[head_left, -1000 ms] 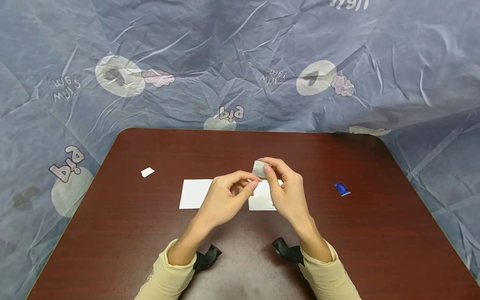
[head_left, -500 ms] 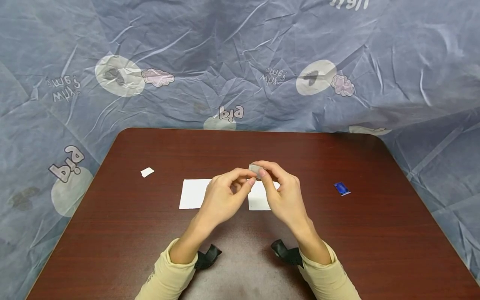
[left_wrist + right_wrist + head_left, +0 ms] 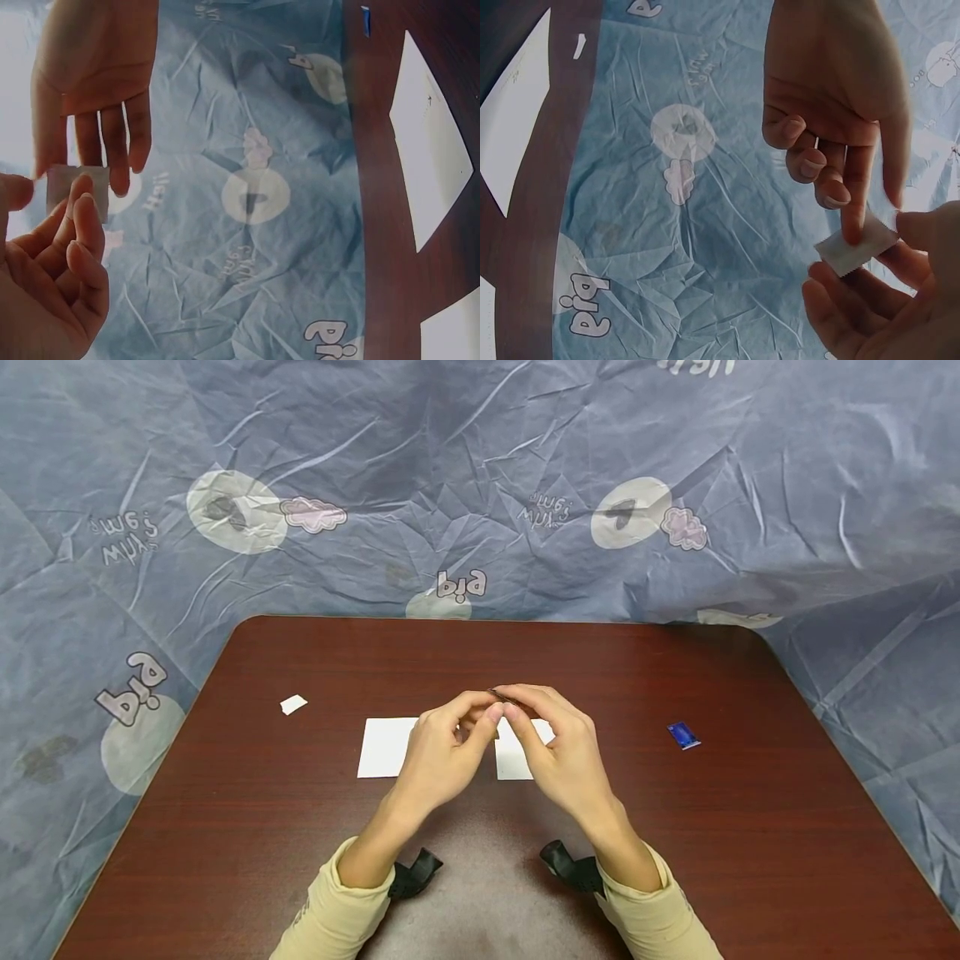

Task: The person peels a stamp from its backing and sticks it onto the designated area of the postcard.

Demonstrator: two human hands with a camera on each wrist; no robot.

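Observation:
A small pale sachet (image 3: 846,261) with zigzag-cut edges is held up between both hands above the table. In the head view only its dark thin edge shows behind the fingertips. My left hand (image 3: 444,747) grips one side, a fingertip pressing on its face. My right hand (image 3: 558,747) pinches the other side between thumb and fingers. Both thumbs meet close together in front of it. The left wrist view shows the sachet (image 3: 60,184) backlit, with fingers of both hands on it.
Two white sheets lie behind the hands, a left sheet (image 3: 384,748) and a right sheet (image 3: 513,758), partly covered. A small white piece (image 3: 293,704) lies at the left of the brown table (image 3: 225,827), a blue packet (image 3: 683,735) at the right. A printed cloth (image 3: 375,460) hangs behind.
My right hand has brought the sachet left and turned it until it shows edge-on in the head view. My left fingers have closed up against it, and the thumbs have come together.

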